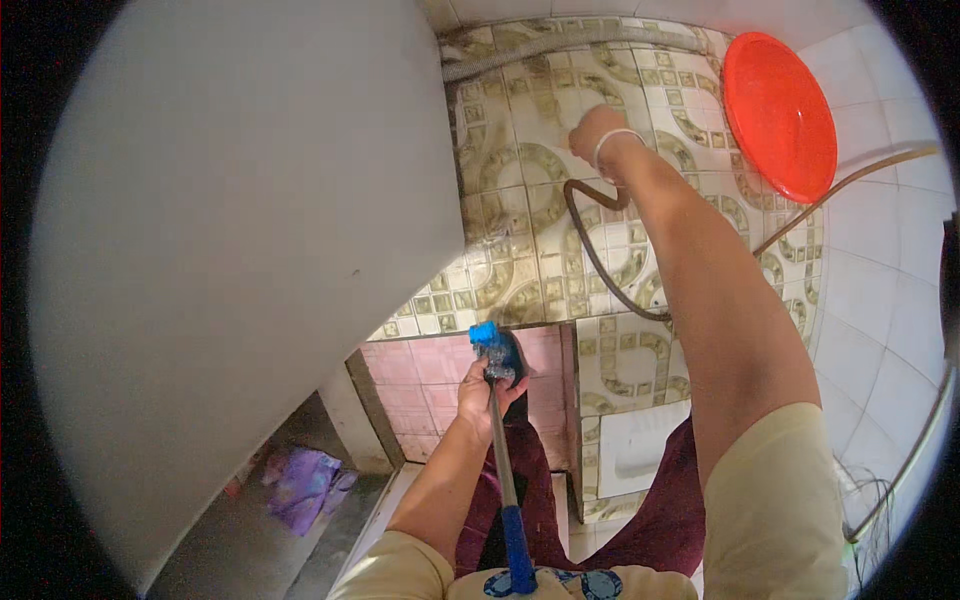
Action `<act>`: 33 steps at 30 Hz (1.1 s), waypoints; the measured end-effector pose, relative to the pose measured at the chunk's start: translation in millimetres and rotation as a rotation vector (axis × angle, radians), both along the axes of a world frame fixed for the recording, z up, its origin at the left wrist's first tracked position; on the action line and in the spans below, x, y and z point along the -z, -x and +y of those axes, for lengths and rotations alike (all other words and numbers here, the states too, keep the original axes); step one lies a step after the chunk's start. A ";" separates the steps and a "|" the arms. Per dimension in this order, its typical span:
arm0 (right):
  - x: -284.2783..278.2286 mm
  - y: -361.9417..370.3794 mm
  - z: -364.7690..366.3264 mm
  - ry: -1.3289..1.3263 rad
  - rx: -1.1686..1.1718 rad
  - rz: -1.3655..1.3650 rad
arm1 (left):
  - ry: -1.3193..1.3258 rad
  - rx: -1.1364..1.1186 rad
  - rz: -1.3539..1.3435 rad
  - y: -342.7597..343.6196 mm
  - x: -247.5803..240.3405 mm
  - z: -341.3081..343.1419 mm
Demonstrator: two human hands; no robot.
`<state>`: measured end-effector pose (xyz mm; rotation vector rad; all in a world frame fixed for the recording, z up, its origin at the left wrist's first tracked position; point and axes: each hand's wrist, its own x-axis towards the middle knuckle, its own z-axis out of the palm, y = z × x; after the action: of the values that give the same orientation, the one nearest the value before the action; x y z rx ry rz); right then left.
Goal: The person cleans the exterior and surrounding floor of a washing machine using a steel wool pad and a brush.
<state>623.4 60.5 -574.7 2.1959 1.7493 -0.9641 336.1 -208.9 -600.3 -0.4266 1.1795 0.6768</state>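
My left hand (477, 396) is closed low in front of me. It grips a dark bottle-like thing (512, 358) with shiny clear plastic on it and a bright blue cap (484, 333). Against the same hand lies a metal pole (504, 455), whose blue handle end (516, 550) rests by my torso. Reaching far forward, my right hand (598, 132) is curled into a fist above the patterned tile floor (545, 225). Whatever its fingers may enclose is hidden. A brown hose (592, 250) loops on the tiles just below that wrist.
A red basin (780, 118) leans at the far right by the white tiled wall (870, 235). A grey ribbed hose (580, 40) runs along the back. On my left stands a large pale panel (260, 200). A white squat toilet (630, 455) and purple bag (303, 488) lie lower.
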 end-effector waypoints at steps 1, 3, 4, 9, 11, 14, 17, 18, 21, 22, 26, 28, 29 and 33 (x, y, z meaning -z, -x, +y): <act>3.0 6.0 -3.0 0.009 0.004 0.003 | -0.004 0.013 0.006 -0.9 0.5 -1.3; 16.3 19.3 -12.5 -0.087 -0.025 -0.032 | -0.004 0.025 0.006 0.5 4.3 -3.6; 22.3 25.4 -20.6 -0.079 -0.021 -0.031 | -0.014 0.035 0.002 0.5 6.2 -4.0; 73.3 42.3 -80.4 0.133 -0.213 -0.002 | 0.023 0.037 0.042 2.1 7.1 2.3; 48.6 59.8 -106.9 0.173 -0.207 0.070 | -0.032 0.039 0.027 13.7 7.0 3.6; 20.7 56.5 -101.4 0.398 -0.189 0.090 | -0.024 0.037 0.077 5.1 -6.6 14.6; 95.7 7.2 -85.3 0.124 -0.616 -0.191 | -0.049 0.078 0.068 -7.9 4.9 15.9; 78.9 22.0 -78.5 0.119 -0.627 -0.164 | -0.042 0.070 0.095 1.6 3.6 16.4; 62.6 24.4 -71.1 0.178 -0.183 0.007 | -0.024 0.078 0.183 4.9 2.4 18.1; 92.3 15.4 -87.4 0.184 -0.655 -0.141 | -0.032 0.076 0.165 -1.4 5.3 18.0; 75.1 63.3 -137.7 0.195 -0.480 0.030 | -0.037 0.043 0.181 22.7 9.5 10.3; 91.9 52.7 -169.8 0.232 -0.530 0.048 | -0.032 0.059 0.215 23.1 12.6 7.7; 99.3 36.4 -187.6 0.248 -0.504 0.077 | -0.029 0.077 0.249 21.5 14.9 6.4; 51.4 -14.1 -250.6 0.474 0.051 0.326 | -0.031 0.100 0.299 43.0 19.7 1.9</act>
<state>637.5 -190.1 -626.1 1.8619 1.3838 -1.6301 293.1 -207.0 -620.0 -0.2426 1.4608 0.6868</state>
